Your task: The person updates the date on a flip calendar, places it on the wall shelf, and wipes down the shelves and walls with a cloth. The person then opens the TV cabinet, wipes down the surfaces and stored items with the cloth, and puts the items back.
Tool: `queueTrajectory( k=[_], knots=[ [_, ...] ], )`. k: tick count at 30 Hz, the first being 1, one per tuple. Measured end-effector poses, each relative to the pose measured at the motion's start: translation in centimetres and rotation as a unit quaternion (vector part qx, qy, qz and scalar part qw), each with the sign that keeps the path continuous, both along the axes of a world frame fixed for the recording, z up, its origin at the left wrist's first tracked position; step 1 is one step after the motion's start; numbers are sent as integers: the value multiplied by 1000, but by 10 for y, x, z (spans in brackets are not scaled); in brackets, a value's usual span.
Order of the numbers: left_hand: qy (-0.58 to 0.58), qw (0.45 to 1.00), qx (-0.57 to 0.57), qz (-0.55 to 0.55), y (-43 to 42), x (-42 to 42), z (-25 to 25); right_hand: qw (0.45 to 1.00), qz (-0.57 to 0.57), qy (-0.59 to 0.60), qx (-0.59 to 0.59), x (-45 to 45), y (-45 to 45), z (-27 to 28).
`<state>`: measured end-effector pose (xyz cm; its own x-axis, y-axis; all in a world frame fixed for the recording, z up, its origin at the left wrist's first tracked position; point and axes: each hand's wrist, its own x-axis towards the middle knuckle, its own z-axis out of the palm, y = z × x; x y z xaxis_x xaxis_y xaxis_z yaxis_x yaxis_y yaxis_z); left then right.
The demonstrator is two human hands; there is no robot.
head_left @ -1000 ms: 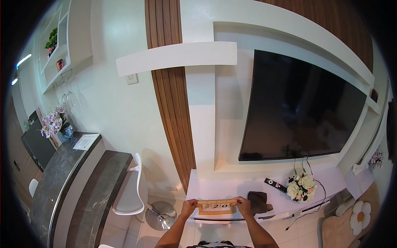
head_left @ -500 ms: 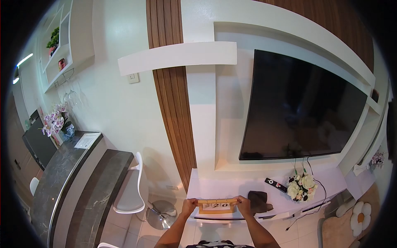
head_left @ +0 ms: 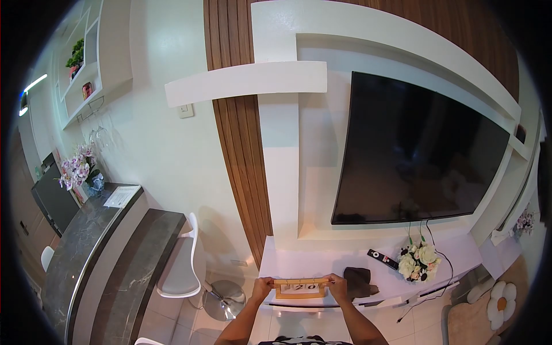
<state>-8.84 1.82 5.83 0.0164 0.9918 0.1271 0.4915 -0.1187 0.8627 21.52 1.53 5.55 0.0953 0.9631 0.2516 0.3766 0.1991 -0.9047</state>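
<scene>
Beneath a large dark television on a white wall, a pale console runs across the near part of the scene. Left hand and right hand have their fingers closed on opposite upper corners of a wooden calendar block showing 20, at the console's near edge. Just right lies a dark cloth item; farther right are a remote and a flower bouquet.
</scene>
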Motion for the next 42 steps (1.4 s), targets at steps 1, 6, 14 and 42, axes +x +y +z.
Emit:
queueTrajectory(
  k=[1,6,14,42],
  knots=[
    [-6,1000,-4,-2,0,0,1,1000,0,0,1,0,0,-2],
    [14,1000,0,-4,2,-1,-3,1000,-10,10,-17,0,1,-4],
    [76,997,-9,2,2,0,-1,1000,-3,-11,6,1,0,0],
    [32,999,21,-3,5,-2,-13,1000,-8,-9,-5,0,0,0]
  ],
)
